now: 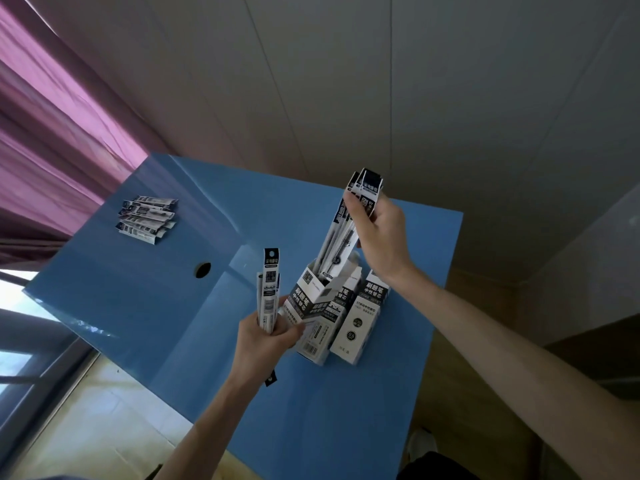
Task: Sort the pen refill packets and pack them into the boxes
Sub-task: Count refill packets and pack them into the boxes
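Note:
Three black-and-white refill boxes stand together on the blue table. The open box is the left one, its flaps up. My right hand grips a bundle of pen refill packets near its top, with the lower ends inside the open box. My left hand holds a few upright refill packets just left of the boxes, thumb near the open box. A closed box stands at the right of the group.
A loose pile of refill packets lies at the far left of the table. A round cable hole is in the tabletop. Purple curtains hang at the left; wood-panel wall behind. The table's left edge drops to the floor.

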The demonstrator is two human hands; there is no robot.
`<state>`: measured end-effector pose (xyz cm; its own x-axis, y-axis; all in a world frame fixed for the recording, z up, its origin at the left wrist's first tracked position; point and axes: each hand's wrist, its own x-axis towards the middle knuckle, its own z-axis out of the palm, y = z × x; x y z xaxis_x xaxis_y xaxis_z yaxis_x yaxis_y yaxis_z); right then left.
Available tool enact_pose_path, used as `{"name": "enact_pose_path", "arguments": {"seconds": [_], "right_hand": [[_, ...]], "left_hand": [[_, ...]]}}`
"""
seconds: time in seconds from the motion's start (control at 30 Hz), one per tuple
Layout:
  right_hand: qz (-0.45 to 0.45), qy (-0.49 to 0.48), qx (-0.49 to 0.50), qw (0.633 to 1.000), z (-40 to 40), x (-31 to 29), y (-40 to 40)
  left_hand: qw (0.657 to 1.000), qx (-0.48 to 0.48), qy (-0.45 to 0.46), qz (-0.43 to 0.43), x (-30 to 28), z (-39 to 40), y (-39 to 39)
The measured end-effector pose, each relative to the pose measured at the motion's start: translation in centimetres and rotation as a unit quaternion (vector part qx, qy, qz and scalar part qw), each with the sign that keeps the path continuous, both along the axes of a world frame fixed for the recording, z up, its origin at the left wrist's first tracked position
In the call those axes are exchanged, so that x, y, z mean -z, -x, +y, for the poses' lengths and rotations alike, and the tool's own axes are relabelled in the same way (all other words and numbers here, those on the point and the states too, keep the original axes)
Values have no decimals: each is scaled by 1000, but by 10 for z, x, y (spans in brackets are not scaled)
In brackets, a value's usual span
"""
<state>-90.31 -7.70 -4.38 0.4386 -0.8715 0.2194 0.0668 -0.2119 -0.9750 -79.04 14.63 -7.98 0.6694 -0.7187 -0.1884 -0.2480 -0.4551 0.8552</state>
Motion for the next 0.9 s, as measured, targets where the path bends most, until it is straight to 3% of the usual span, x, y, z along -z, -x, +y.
{"name": "enact_pose_path", "arguments": {"seconds": [0.27,0.4,0.5,0.6,0.7,0.77,0.9], "right_hand": [[3,-11,-6,1000,26,9,-9],[179,91,-28,979,27,24,-7],[210,76,-41,974,23,31,-8],[255,126,-111,952,29,47,-14],[192,73,-64,977,32,52,-14],[163,106,-53,980,36,52,-13],[263,221,-183,921,43,66,-18]], "left_hand": [[999,-4,18,41,4,3,1],[998,-45,17,29,8,3,3],[997,-62,13,43,6,2,5],[997,-72,5,35,3,1,5],[997,-73,3,32,4,0,3],[996,-78,2,43,5,-1,1],[992,-117,-11,35,5,-6,-4]]}}
